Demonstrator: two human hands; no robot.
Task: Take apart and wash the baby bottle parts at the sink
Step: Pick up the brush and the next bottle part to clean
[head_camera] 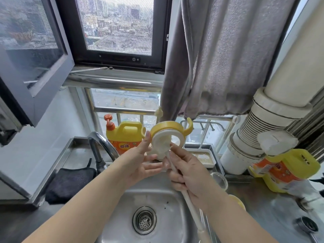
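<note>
Bottle collar point(167, 128) in left hand point(142, 160); right hand point(188, 171) works brush point(163, 146); detergent jug point(125, 135) behind.

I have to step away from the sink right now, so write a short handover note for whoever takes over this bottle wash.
Left hand holds the yellow bottle collar with its white nipple above the sink.
Right hand grips the white brush handle; the brush head is inside the nipple.
Done: collar is off the bottle.
Left: finish scrubbing, rinse; faucet shows no water.
Bottle body not clearly in view.
</note>
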